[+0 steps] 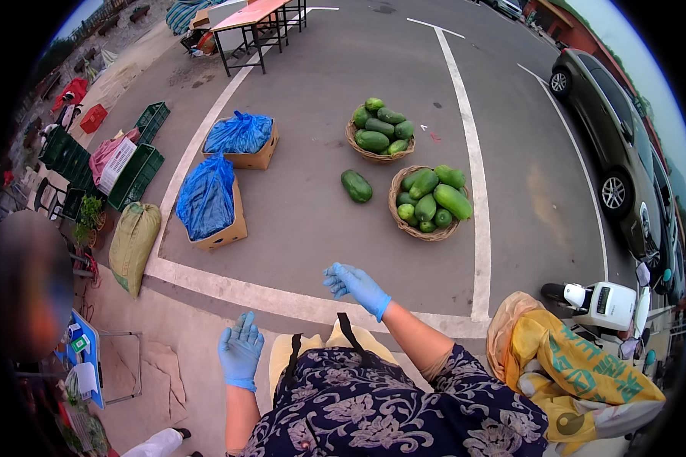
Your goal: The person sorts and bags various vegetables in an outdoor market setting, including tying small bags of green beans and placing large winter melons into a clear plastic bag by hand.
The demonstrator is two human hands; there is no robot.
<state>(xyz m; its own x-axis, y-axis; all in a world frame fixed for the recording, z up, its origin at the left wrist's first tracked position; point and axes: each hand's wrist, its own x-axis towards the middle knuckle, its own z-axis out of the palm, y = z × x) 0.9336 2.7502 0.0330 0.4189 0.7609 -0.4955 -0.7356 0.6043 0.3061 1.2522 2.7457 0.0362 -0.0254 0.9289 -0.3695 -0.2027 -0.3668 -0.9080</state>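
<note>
My left hand [242,347], in a blue disposable glove, is raised at my left side with its palm showing and holds nothing. My right hand [354,285], gloved the same way, reaches across my front with its fingers loosely bent and nothing visible in them. Beyond it, a single green gourd-like vegetable [357,186] lies on the asphalt. Just right of that stands a round wicker basket [417,233] heaped with green vegetables, and a second filled wicker basket [371,156] is farther off. Two cardboard boxes [228,237] lined with blue plastic bags [206,197] stand to the left.
A tied woven sack [134,245] leans at left, near green plastic crates [135,177]. A folding table [94,357] stands at lower left, beside a person's leg [157,444]. Yellow sacks [577,360] and a white scooter [611,305] are at right. A long table [246,14] stands far ahead.
</note>
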